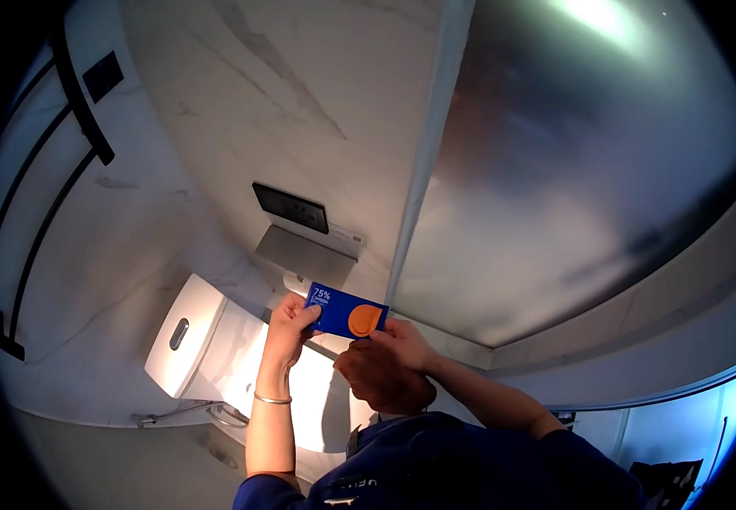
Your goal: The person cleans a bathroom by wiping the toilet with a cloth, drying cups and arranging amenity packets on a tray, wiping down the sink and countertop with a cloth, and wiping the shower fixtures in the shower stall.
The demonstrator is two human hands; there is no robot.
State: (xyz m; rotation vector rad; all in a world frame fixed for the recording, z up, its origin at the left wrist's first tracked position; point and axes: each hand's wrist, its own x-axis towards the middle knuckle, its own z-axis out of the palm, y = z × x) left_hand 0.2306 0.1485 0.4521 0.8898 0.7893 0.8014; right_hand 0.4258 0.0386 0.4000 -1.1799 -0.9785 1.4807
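Marble-patterned wall [300, 102], white toilet [191, 331], person's dark blue shirt [478, 463], metal shelf [306, 253] on the wall. Blue packet [338, 316], printed "75%", held up ahead of the shirt: left hand [287, 321] pinches its left end, right hand [406, 342] its lower right corner; slim bracelet [272, 399] at the left wrist

The packet [335, 316] has a smooth, film-like surface; the wall [215, 102] shows marble-like veining; the shelf [301, 257] is satin metal; the cistern [195, 316], glossy.
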